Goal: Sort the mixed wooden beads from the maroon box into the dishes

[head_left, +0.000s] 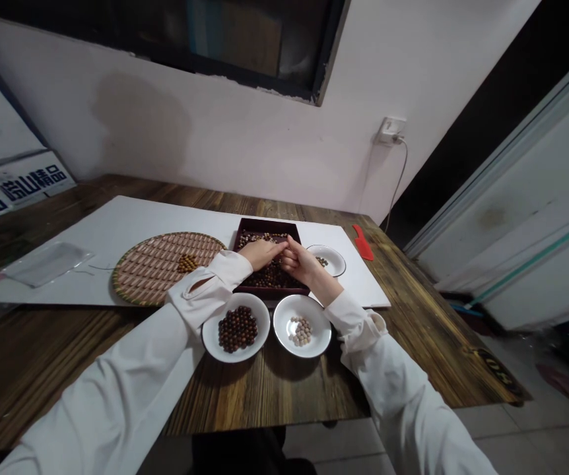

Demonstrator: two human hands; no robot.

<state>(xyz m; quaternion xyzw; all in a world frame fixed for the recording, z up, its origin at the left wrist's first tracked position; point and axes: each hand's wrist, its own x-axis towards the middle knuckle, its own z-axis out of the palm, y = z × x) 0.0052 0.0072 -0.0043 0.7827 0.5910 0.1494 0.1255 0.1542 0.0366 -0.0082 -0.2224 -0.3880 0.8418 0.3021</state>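
Over a dark red tray (270, 291) of mixed beads, my two hands meet. My left hand (261, 253) is palm down, its fingers stretched out so that the tips touch the other hand. My right hand (300, 261) has its fingers curled in; whatever they hold, if anything, is hidden. Nearest me stand two white bowls: the left bowl (208, 332) has dark brown beads (237, 329), the right bowl (318, 344) pale beads (301, 331). Behind my right wrist, a white dish (334, 262) contains a few small greenish-brown beads (321, 261).
A round woven tray (140, 270) with a cluster of yellow-brown beads (187, 264) lies left. A clear plastic bag (49, 262) rests on the white board (111, 224). To the right is a red comb-like tool (362, 243). A corded plug sits in the wall socket (391, 132).
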